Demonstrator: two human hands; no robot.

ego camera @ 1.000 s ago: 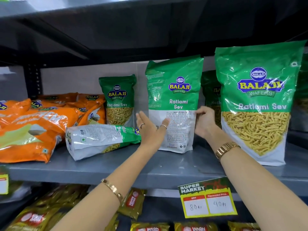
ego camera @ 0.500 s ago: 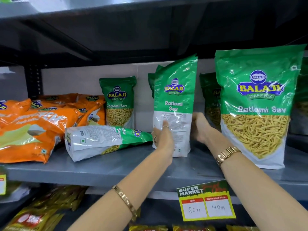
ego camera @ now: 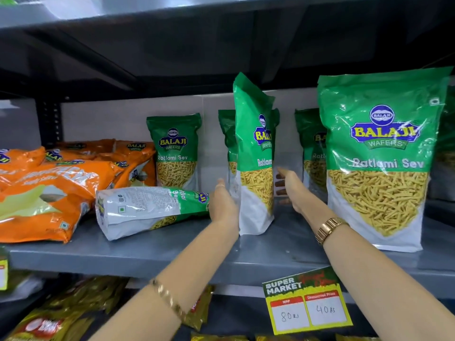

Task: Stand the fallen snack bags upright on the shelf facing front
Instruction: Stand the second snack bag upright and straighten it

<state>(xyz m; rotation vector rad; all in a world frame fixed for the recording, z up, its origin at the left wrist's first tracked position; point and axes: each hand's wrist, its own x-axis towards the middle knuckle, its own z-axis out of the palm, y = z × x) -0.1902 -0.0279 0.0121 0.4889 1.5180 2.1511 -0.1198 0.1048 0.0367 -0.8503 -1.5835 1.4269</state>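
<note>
Green-and-white snack bags (ego camera: 254, 153) with yellow lettering — orange bags (ego camera: 46, 193) lie on the grey shelf (ego camera: 147, 254).

So the green-and-white Ratlami Sev pouch (ego camera: 254, 153) in the middle of the frame got spun around: a second ago its printed back faced out, now it's edge-on with the see-through front coming round to the right. The left hand (ego camera: 222, 205) slid to its left edge, and the right hand (ego camera: 291, 190) went round behind it.
</note>
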